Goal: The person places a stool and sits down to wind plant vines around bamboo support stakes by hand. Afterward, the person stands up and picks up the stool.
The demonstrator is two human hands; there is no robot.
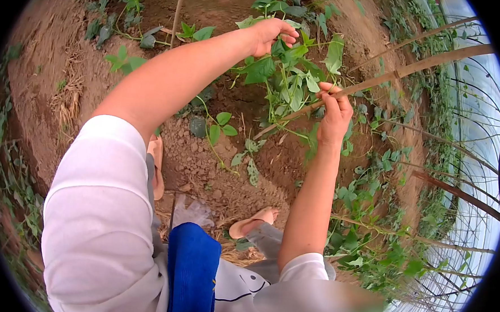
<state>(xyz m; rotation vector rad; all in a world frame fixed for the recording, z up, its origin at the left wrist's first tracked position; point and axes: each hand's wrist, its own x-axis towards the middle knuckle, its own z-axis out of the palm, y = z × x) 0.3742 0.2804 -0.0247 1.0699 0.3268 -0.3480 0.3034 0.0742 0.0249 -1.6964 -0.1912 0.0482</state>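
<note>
Looking down from head height, I see my bare arms reach over brown soil toward a leafy vine bunched ahead of me, slightly right of centre and between my hands. My left hand is at the far side of the vine, palm turned toward the leaves, fingers bent and slightly apart; leaves crowd the fingertips, so I cannot tell whether they grip anything. My right hand is nearer, its thumb and fingers pinching a wooden pole that slants from the ground beside the vine up toward the right. Thin stems and leaves lie close against that pinch. If the right fingers squeeze or twist there, a stem caught against the pole could bruise or snap. A hard pull by the left hand might tear leaves, and a tug on the pole could loosen its foot. Below, a trailing shoot lies on the ground between me and the vine, where a forward step by my right shoe could crush it. Plastic sheeting curves along the far right.
</note>
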